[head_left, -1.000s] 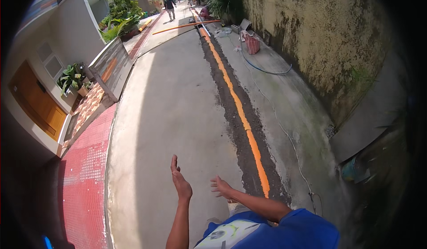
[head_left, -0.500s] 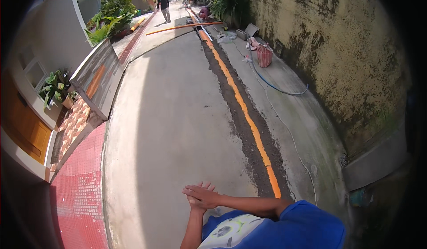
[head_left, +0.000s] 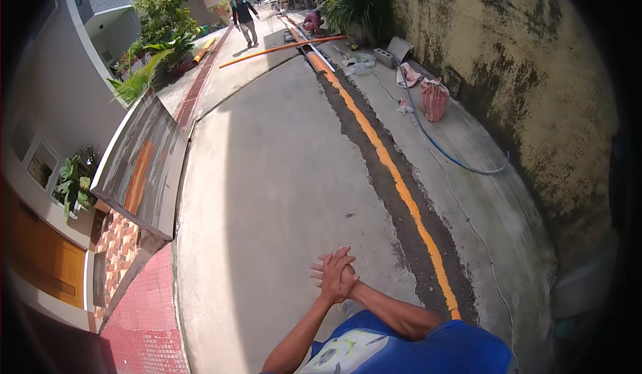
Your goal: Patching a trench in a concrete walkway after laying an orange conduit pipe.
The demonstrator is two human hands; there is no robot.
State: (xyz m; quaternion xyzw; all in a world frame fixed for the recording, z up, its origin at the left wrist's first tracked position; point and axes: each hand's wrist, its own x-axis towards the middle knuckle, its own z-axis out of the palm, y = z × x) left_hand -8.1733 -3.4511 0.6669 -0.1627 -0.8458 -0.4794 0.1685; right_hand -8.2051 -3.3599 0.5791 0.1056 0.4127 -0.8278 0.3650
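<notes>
My left hand (head_left: 332, 276) lies across my right hand (head_left: 349, 279) in front of my body, the two touching each other. The left hand's fingers are stretched out and pointing forward. Fingertips of the right hand show past the left hand's edge; its palm is covered. I see no tool or object in either hand. Off to the right of them, a long orange pipe (head_left: 409, 202) runs along a narrow trench of dark soil (head_left: 431, 230) cut into the concrete lane (head_left: 287, 193).
Another orange pipe (head_left: 267, 52) lies across the lane ahead. A person in a blue hat (head_left: 245, 21) is upright there; another person (head_left: 312, 22) crouches by the trench. On the right are a blue hose (head_left: 461, 162), a striped sack (head_left: 435, 100) and a stained wall (head_left: 495, 46). A low wall (head_left: 144, 167) stands left.
My hands have shifted right and turned against each other: the right lay on top before, now the left does. The view has moved, and the person in the hat appears nearer.
</notes>
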